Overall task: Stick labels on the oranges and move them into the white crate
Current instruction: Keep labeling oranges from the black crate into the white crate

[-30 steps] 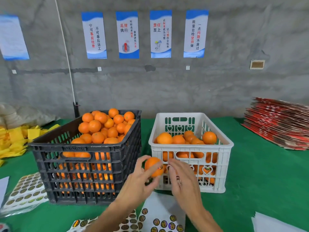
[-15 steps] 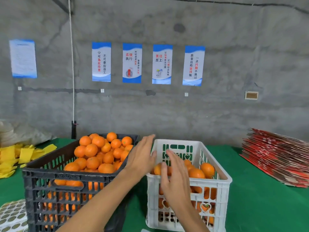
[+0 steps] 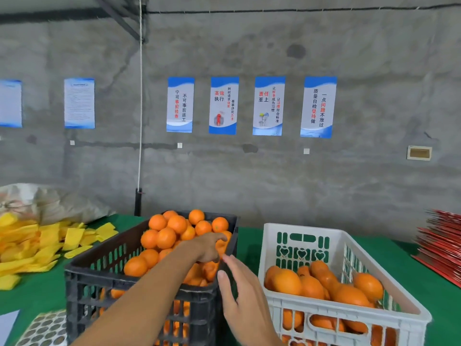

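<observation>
Left hand (image 3: 208, 247): reaching into the black crate (image 3: 139, 278), fingers curled down onto an orange at the right side of the pile; whether it grips is hard to tell.
Right hand (image 3: 243, 295): open, fingers straight, hovering between the two crates.
Oranges (image 3: 172, 233): heaped in the black crate.
White crate (image 3: 349, 313): on the green counter (image 3: 32, 295), partly filled with oranges.
Labels (image 3: 45, 330): sheet lying front-left.

Bare grey concrete wall (image 3: 349, 183) bears blue-and-white posters (image 3: 269, 106) above green table (image 3: 249, 240).
</observation>
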